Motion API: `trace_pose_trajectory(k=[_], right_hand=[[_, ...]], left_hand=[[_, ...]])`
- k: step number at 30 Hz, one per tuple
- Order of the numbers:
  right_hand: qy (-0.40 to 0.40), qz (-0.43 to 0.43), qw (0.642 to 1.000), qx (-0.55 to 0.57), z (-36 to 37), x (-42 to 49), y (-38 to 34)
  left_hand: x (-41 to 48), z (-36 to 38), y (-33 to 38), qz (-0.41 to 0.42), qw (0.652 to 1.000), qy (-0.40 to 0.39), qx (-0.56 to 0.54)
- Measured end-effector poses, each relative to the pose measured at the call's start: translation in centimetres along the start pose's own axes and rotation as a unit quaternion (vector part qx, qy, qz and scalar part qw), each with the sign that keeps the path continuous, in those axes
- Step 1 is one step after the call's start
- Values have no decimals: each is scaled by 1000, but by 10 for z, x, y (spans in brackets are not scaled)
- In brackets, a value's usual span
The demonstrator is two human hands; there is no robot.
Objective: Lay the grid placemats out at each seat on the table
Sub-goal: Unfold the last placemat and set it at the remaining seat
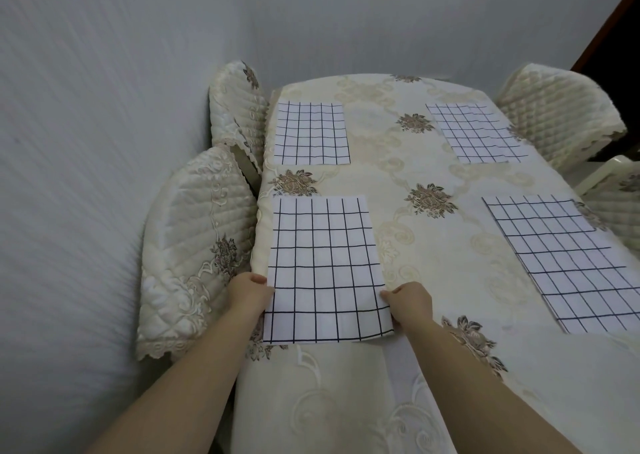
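Note:
Several white placemats with a dark grid lie on a cream floral tablecloth point(415, 232). The near-left placemat point(325, 266) is held by both hands. My left hand point(247, 292) pinches its left edge and my right hand point(410, 303) pinches its right edge, near the closer end. Another placemat point(310, 133) lies flat at the far left, one point(476, 131) at the far right, and one point(568, 259) at the near right.
Quilted cream chair covers stand along the left side point(197, 245) point(237, 107) and the right side point(557, 110) point(620, 204). A grey wall runs close behind the left chairs. A dark doorway shows at the top right.

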State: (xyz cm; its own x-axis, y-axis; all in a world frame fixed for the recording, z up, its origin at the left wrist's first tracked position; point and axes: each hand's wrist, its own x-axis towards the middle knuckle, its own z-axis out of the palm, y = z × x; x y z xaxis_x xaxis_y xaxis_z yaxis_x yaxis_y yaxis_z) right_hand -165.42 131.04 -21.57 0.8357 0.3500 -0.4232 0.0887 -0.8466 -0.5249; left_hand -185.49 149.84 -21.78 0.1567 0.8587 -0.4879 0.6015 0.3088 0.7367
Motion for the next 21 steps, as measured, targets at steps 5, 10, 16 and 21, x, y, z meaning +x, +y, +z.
trace_pose_trajectory(k=[5,10,16,21], right_hand=[[6,-14,1000,6,-3,-11,5],[-5,-44,998,51,-3,-17,9],[-7,-45,997,69,-2,-21,10],[-9,-46,996,78,-1,-25,11]], left_hand=[[-9,-1,-8,16,1000,-2,1],[-14,-6,-16,33,999,0,22],[-16,-7,-21,46,998,-4,31],[-22,-8,-21,68,996,-2,62]])
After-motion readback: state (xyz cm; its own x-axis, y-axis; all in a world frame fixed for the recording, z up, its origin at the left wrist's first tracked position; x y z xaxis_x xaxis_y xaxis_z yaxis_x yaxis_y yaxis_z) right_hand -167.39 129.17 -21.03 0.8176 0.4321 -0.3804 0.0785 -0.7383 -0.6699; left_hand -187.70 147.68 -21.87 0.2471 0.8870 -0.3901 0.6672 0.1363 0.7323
